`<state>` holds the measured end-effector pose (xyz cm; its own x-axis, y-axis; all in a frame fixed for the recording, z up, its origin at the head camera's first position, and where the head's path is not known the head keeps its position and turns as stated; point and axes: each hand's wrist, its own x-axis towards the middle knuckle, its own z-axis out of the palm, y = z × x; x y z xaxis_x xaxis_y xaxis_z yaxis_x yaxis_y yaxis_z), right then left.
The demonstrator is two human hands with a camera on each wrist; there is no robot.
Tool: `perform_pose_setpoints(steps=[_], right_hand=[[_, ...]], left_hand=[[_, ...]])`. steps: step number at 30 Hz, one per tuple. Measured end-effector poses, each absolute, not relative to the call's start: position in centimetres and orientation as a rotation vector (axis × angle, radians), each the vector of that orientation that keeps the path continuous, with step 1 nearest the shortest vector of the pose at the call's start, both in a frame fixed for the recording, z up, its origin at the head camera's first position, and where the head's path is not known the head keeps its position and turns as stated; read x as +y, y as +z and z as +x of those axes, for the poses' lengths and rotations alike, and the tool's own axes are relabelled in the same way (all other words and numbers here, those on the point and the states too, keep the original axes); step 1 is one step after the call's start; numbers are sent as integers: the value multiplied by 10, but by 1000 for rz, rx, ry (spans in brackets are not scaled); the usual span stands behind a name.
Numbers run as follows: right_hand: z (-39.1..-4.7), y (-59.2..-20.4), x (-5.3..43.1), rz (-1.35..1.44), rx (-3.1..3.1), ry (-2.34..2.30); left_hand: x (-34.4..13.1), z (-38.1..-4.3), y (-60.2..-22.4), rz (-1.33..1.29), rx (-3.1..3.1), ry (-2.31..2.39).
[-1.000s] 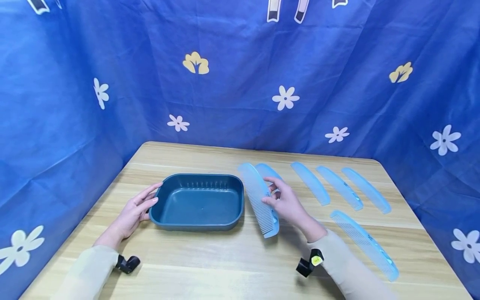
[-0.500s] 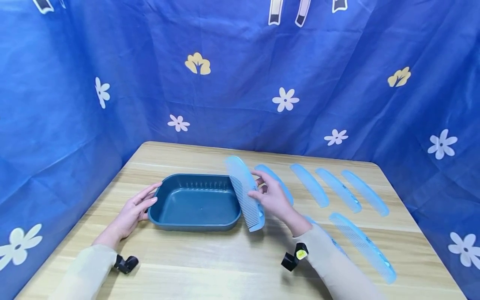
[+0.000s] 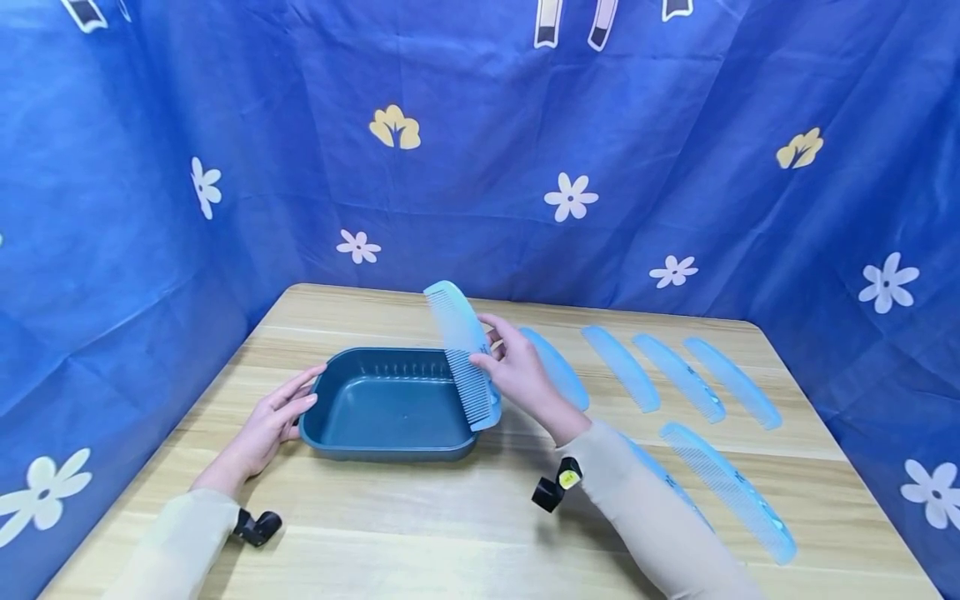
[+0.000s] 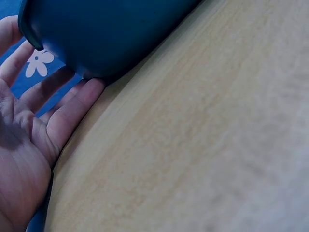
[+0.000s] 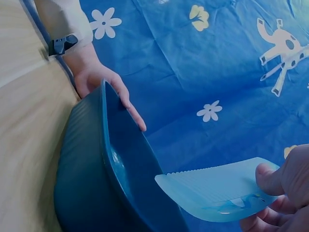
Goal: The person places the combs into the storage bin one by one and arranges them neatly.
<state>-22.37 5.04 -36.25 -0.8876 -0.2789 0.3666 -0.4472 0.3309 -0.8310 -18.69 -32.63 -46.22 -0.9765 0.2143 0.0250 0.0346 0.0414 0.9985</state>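
A light-blue translucent comb [image 3: 457, 329] is pinched between the thumb and fingers of my right hand [image 3: 522, 367]. It is raised and tilted, its lower end overlapping the right end of a dark teal basin [image 3: 390, 455] in the head view. The right wrist view shows the comb [image 5: 217, 186] beside the basin's rim, teeth along its upper edge. My left hand [image 3: 270, 425] rests at the basin's left end, thumb and forefinger at the rim. In the left wrist view, its spread fingers [image 4: 77, 108] touch the outer wall.
Several similar combs lie on the wooden table to the right: one [image 3: 555, 367] partly behind the right hand, another [image 3: 621, 367] farther right, one [image 3: 727, 492] nearer the front. The right sleeve [image 3: 645, 508] covers part of another. A blue patterned cloth [image 3: 480, 167] surrounds the table.
My right hand has moved left and away from me with the comb, raising it over the basin's right end. The left hand stays at the basin.
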Motion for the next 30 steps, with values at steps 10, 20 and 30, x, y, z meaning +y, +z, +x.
perform_pose_setpoints(steps=[10, 20, 30], right_hand=[[-233, -366, 26, 767, -2404, 1556], [-234, -380, 15, 913, -2449, 1545], [-239, -393, 5, 1017, -2484, 1535]], left_hand=[[-325, -186, -459, 283, 2130, 2111], [-325, -184, -457, 255, 2167, 2074], [-323, -182, -458, 268, 2182, 2072]])
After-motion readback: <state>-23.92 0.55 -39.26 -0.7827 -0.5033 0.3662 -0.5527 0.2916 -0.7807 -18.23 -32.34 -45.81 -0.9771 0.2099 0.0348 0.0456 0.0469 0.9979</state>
